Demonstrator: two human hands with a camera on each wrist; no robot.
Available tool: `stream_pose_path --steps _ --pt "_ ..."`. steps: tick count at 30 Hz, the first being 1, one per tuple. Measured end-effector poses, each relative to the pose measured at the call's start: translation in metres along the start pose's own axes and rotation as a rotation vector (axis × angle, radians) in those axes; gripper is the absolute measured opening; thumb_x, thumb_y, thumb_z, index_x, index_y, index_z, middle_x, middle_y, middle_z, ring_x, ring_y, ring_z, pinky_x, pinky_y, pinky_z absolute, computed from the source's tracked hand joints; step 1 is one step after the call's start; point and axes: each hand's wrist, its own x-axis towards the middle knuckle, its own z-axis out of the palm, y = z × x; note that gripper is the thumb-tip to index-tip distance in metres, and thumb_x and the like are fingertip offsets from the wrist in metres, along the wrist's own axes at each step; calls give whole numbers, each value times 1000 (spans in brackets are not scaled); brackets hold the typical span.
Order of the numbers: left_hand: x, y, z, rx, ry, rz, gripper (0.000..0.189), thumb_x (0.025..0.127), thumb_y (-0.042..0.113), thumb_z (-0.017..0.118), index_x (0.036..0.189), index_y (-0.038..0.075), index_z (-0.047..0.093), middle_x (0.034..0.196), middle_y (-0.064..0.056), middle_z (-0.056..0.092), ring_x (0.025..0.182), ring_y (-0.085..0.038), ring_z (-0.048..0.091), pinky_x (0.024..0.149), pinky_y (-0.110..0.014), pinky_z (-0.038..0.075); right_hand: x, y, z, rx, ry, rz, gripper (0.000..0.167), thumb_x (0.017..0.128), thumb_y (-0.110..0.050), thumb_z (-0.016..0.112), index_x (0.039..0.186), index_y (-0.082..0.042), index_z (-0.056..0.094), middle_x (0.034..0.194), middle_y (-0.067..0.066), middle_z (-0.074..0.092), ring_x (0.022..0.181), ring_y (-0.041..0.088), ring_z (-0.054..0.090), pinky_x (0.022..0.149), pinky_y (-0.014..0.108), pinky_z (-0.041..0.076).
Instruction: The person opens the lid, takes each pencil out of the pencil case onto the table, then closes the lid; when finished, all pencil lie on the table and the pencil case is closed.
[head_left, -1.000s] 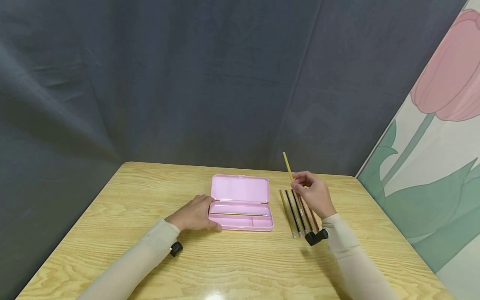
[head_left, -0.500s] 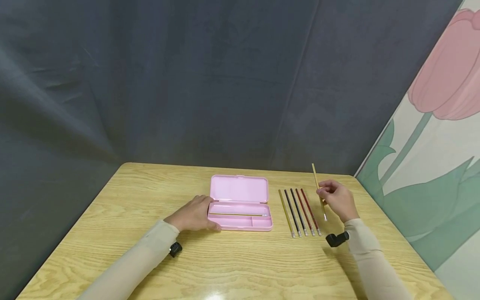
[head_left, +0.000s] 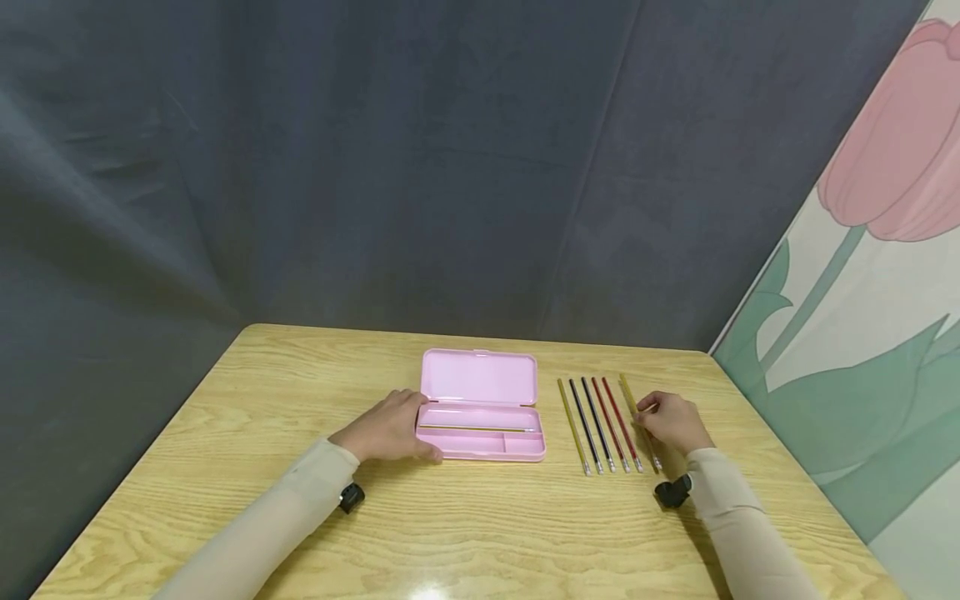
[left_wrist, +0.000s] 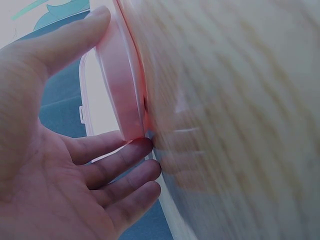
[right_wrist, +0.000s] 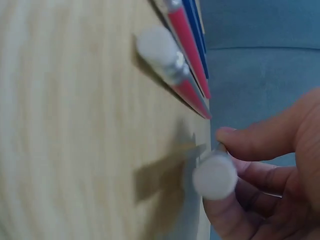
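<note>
A pink pencil case [head_left: 480,377] lies with its lid up on the table, a yellow pencil [head_left: 472,428] lengthwise in its long compartment. My left hand [head_left: 386,427] holds the case's left end; in the left wrist view the thumb is on one side and the fingers are at the opposite corner. At the right, thumb and fingers of my right hand [head_left: 675,419] pinch another yellow pencil [head_left: 627,393] low over the table, its white eraser [right_wrist: 215,177] towards the wrist camera. Left of it lie a yellow pencil [head_left: 573,425], two dark blue pencils [head_left: 597,421] and two red pencils [head_left: 622,421], side by side.
The wooden table [head_left: 465,525] has its far edge close to a dark grey curtain [head_left: 420,183]. A panel with a painted tulip [head_left: 900,150] stands along the right side. Two smaller compartments run along the front of the pencil case.
My right hand has carried the yellow pencil rightward, past the red pencils, and lowered it to the table beside them. My left hand has stayed at the pencil case.
</note>
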Motion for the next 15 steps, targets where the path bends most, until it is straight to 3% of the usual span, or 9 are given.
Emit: stream_pose_path --steps 15 --pt "1 -2 1 4 1 2 94 70 52 89 142 4 52 142 -12 57 132 -29 51 112 -48 44 3 -7 10 -15 -53 21 27 94 -19 67 111 1 64 89 13 69 60 15 63 57 32 52"
